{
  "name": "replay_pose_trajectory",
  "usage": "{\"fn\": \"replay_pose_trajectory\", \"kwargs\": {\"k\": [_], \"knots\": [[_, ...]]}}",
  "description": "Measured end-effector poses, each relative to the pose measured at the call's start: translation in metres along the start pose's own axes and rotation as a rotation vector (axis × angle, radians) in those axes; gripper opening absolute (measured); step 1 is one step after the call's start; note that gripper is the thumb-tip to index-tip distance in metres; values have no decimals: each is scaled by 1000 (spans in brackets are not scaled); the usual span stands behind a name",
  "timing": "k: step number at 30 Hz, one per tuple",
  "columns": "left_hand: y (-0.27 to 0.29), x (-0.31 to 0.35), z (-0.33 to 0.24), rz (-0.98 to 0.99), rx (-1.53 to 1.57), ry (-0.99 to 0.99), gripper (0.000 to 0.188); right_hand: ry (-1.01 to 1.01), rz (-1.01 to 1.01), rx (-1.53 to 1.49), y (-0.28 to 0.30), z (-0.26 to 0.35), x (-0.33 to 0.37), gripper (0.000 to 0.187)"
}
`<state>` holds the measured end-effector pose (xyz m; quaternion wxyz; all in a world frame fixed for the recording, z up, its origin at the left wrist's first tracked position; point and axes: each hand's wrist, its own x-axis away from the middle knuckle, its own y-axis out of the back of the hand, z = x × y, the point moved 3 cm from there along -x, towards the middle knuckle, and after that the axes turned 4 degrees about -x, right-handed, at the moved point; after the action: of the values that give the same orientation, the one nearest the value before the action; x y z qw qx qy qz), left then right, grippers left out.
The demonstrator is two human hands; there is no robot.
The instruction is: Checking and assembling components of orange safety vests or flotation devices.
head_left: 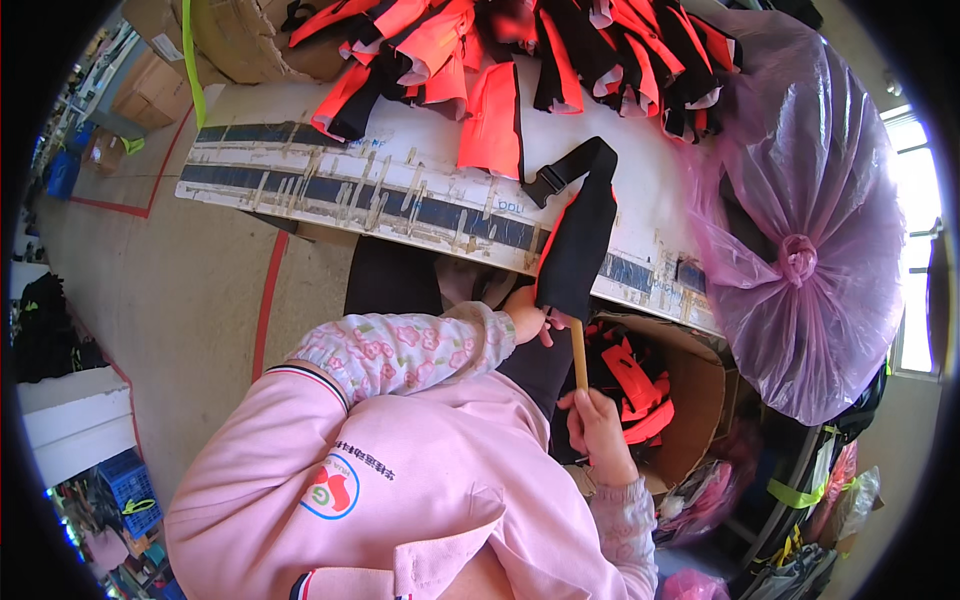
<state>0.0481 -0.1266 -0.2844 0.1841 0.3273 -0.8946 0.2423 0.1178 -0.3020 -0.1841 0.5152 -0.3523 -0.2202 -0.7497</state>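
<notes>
My left hand [528,315] grips the lower end of a black fabric sleeve [584,235] with an orange edge, at the table's near edge. A black strap with a plastic buckle [548,183] comes off the sleeve's far end and rests on the table. My right hand [598,432] is closed round a thin wooden stick [580,355], held below the sleeve. The stick's upper end meets the sleeve's lower opening; whether it goes inside is hidden. Close to the sleeve, an orange-and-black fabric piece [492,120] lies on the table.
A heap of similar orange-and-black pieces [430,50] covers the far side of the worn white table [400,150]. On the right stands a large tied pink plastic bag [810,200]. Beside my right hand, an open cardboard box [697,390] holds more orange-and-black pieces.
</notes>
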Motion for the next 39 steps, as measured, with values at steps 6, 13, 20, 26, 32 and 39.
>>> {"fn": "replay_pose_trajectory", "kwargs": {"k": [6, 13, 20, 26, 32, 39], "knots": [[2, -4, 9, -72, -194, -33, 29, 76, 172, -385, -16, 16, -65, 30], [10, -12, 11, -79, -382, -215, 18, 30, 633, -1010, -43, -1, -100, 30], [8, -7, 0, 50, -256, -18, 23, 53, 473, -738, -21, 7, -89, 31], [10, -2, -8, 93, -249, 56, 26, 37, 274, -165, 34, -5, -47, 33], [4, -1, -11, 117, -336, 23, 26, 62, 294, -297, 0, 10, -72, 34], [11, -3, -2, 125, -204, -83, 31, 47, 242, -466, -26, 9, -60, 31]]}}
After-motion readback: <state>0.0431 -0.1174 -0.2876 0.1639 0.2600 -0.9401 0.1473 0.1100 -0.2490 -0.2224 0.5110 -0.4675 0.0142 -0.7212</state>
